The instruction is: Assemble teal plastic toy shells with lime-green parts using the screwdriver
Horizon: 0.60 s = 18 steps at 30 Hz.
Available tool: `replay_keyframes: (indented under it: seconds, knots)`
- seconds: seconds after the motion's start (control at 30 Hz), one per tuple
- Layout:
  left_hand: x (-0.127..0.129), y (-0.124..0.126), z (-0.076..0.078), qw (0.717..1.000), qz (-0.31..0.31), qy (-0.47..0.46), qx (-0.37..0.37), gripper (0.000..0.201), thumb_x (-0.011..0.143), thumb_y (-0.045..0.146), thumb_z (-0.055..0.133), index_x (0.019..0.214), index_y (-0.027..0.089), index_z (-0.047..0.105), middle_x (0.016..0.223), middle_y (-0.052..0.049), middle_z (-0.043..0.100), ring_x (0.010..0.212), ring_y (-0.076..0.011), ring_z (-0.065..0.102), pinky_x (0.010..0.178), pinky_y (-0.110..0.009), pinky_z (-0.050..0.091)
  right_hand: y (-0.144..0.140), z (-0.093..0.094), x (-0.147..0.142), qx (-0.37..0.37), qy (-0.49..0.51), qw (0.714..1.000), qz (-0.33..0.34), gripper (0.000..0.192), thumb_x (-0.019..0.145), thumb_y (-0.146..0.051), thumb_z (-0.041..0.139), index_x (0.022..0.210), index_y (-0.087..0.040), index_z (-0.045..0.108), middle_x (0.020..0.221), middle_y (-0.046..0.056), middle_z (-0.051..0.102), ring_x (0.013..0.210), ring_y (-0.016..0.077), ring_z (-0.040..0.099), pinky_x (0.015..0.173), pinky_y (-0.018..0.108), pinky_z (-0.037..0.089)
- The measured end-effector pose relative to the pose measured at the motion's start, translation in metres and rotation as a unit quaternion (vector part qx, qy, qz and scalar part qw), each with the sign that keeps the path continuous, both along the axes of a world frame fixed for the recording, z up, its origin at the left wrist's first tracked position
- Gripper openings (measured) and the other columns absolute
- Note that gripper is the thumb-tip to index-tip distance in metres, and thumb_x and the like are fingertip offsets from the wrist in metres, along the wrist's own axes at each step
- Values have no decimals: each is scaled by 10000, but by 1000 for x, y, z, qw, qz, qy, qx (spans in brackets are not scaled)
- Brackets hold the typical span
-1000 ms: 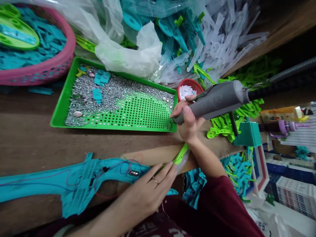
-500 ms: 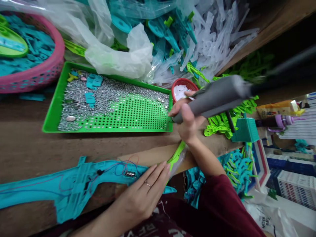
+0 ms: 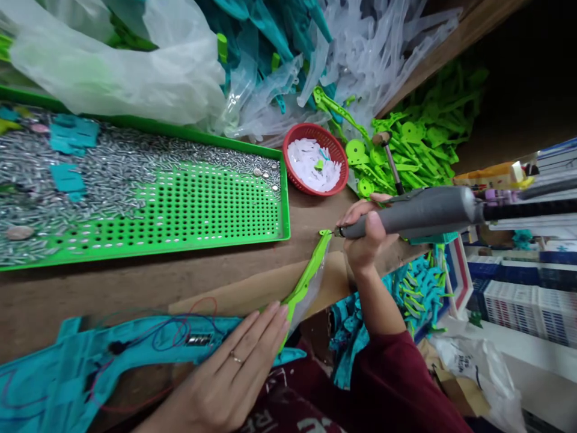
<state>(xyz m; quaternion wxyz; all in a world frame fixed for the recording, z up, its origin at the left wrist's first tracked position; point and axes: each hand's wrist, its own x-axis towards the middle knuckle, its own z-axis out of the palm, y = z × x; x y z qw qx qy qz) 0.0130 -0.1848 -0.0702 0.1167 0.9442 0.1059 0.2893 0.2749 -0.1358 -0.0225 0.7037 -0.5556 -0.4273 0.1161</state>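
My right hand (image 3: 363,243) is wrapped around a grey electric screwdriver (image 3: 421,211), held almost level with its bit pointing left. The bit tip is at the upper end of a narrow lime-green plastic part (image 3: 311,270), which lies against a translucent plastic piece (image 3: 312,297). On the lower end of that part, my left hand (image 3: 234,367) rests with its fingers stretched flat; its thumb is hidden. Left of this hand, partly under it, lies a teal toy-gun half shell (image 3: 148,355) with red and blue wires and a metal spring inside.
A green perforated tray (image 3: 225,237) of silver screws stands at left. Beyond my right hand is a red basket (image 3: 288,171) of white pieces. Lime-green parts (image 3: 415,144), translucent parts (image 3: 374,48) and a plastic bag (image 3: 126,78) crowd the back. Teal-and-green assemblies (image 3: 415,294) are piled at right.
The screwdriver has come down and its bit now meets the green part's upper end. My left hand stays on the part. The view has shifted right and closer.
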Motion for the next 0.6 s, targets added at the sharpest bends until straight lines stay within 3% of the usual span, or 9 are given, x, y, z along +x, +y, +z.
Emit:
replay_keyframes:
  seconds: [0.17, 0.33, 0.47, 0.53, 0.6]
  knots:
    - [0, -1, 1, 1000, 1, -1, -3, 455, 984, 80, 320, 1343, -42, 573, 1463, -236, 549, 1416, -352, 472, 1269, -506, 288, -1, -5, 1, -26, 5, 1000, 12, 257, 831, -403, 600, 1028, -265, 510, 546, -92, 538, 467, 143, 528, 494, 285, 481]
    - [2, -1, -5, 1000, 10, -20, 13, 457, 970, 79, 323, 1323, -23, 594, 1430, -221, 586, 1389, -334, 511, 1254, -503, 319, -4, -9, 16, -29, -5, 993, 112, 308, 813, -478, 640, 1007, -281, 505, 517, -97, 503, 434, 144, 508, 448, 274, 479]
    - [5, 0, -8, 999, 8, -46, 26, 455, 941, 69, 346, 1297, -33, 611, 1403, -236, 603, 1351, -329, 552, 1258, -496, 311, 5, 8, 18, -5, -43, 969, 241, 319, 819, -476, 663, 1044, -281, 549, 518, -93, 521, 410, 128, 497, 405, 247, 455]
    - [8, 1, -8, 998, 11, -49, 32, 460, 927, 61, 348, 1289, -39, 614, 1385, -236, 616, 1324, -325, 576, 1259, -492, 306, 13, 20, 6, 49, -57, 972, 222, 320, 838, -486, 642, 1076, -295, 545, 507, -105, 490, 385, 115, 466, 381, 231, 426]
    - [11, 2, -7, 998, 15, -43, 45, 468, 920, 56, 344, 1292, -36, 612, 1369, -224, 631, 1292, -315, 602, 1264, -491, 290, 22, 26, -14, 29, -68, 976, 203, 375, 852, -586, 598, 1095, -315, 511, 501, -118, 443, 389, 112, 456, 419, 243, 457]
